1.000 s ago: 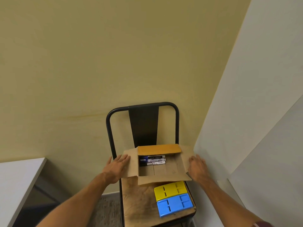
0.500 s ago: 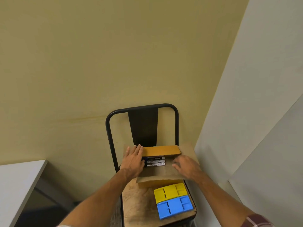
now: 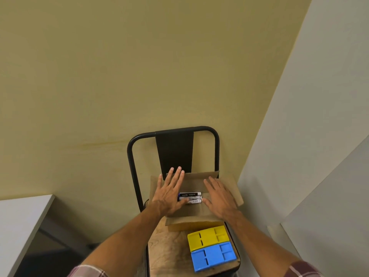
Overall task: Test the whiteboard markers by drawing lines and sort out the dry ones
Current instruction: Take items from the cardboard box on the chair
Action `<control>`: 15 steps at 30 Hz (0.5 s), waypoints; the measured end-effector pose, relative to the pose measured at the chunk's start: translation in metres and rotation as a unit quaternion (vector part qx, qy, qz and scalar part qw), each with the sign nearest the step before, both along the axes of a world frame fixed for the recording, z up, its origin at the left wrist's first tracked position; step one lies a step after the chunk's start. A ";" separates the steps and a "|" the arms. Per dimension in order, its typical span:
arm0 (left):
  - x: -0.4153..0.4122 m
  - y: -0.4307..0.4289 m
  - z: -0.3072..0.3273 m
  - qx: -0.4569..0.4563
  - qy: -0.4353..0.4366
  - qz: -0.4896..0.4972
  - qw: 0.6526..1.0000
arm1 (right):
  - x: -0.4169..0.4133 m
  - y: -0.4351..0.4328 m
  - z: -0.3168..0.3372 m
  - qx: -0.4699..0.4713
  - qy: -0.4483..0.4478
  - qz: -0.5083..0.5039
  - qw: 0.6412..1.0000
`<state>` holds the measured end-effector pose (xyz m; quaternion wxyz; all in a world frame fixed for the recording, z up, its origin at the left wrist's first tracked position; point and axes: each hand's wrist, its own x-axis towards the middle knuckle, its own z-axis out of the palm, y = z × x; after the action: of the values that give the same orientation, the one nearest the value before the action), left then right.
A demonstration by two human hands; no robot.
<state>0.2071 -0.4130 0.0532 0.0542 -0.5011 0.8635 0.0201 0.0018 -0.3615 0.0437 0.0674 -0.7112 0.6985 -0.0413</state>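
Now, lower centre, the left hand (image 3: 169, 193) and right hand (image 3: 218, 194) are pressing flat, fingers straight, on the cardboard box (image 3: 233, 189) flaps; markers (image 3: 190, 197) are lying between them, seemingly untested. Next, probably pinching one out.

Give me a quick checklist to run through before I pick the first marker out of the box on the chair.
1. Markers reachable: ok. The markers lie exposed in the open cardboard box.
2. Left hand free: ok. The left hand lies flat with straight fingers over the box's left side and holds nothing.
3. Right hand free: ok. The right hand lies flat over the right side and holds nothing.
4. Sorting trays at hand: ok. The yellow tray and blue tray sit side by side on the chair seat, nearer than the box.
5. Marker count and caps: cannot tell, too small.
6. Surface to draw on: cannot tell.
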 end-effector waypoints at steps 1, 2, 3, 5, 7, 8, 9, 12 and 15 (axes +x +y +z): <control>-0.001 -0.003 0.001 -0.003 0.003 -0.001 1.000 | 0.002 -0.004 0.000 -0.002 0.002 0.006 1.000; -0.002 -0.005 0.002 -0.005 0.005 -0.003 1.000 | 0.005 -0.007 -0.001 0.001 0.005 0.016 1.000; -0.003 -0.007 0.003 -0.007 0.007 -0.007 1.000 | 0.007 -0.011 -0.001 0.010 0.009 0.028 1.000; -0.004 -0.012 0.003 -0.009 0.010 -0.016 1.000 | 0.014 -0.019 -0.004 0.042 0.019 0.053 0.998; -0.002 -0.017 0.004 -0.013 0.006 -0.024 1.000 | 0.021 -0.027 -0.011 0.075 0.037 0.074 0.994; -0.001 -0.020 0.003 -0.014 0.004 -0.029 0.999 | 0.025 -0.031 -0.015 0.089 0.046 0.079 0.992; 0.000 -0.023 0.003 -0.015 0.003 -0.033 0.999 | 0.030 -0.034 -0.020 0.102 0.053 0.081 0.990; 0.004 -0.029 -0.001 -0.015 0.002 -0.041 0.999 | 0.043 -0.038 -0.038 0.130 0.062 0.080 0.986; 0.007 -0.033 -0.008 -0.017 0.010 -0.038 0.999 | 0.051 -0.038 -0.058 0.127 0.047 0.073 0.988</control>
<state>0.2142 -0.4460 0.0454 0.0374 -0.4683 0.8828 0.0082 0.0532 -0.3999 -0.0141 0.1273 -0.7472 0.6466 0.0861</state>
